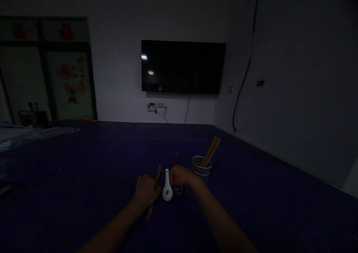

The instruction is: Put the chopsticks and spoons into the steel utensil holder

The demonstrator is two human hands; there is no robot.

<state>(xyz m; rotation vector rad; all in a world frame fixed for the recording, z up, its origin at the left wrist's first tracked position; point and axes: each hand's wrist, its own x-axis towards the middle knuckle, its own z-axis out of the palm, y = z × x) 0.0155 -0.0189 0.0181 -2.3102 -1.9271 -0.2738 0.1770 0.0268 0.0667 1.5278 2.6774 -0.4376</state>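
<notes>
My left hand (pixel 147 190) is closed around the middle of a pair of chopsticks (pixel 151 210), which slant along the dark blue surface with both ends showing. Just right of it lies a white ceramic soup spoon (pixel 167 193) with a blue mark in its bowl, handle pointing away from me. On the spoon's other side my right hand (pixel 181 176) has its fingers curled down; what they hold, if anything, is hidden. Under that hand, a shiny rounded thing (pixel 178 190) and a second dark one (pixel 189 192) are partly covered and too dim to name.
Behind my right wrist stands a grey cylindrical holder (pixel 201 171) with several chopsticks (pixel 212 151) leaning right in it. The blue surface (pixel 84 178) runs back to a wall with a television (pixel 183 66). Clear plastic sheeting (pixel 33 135) lies far left. A cable (pixel 246 72) hangs on the right wall.
</notes>
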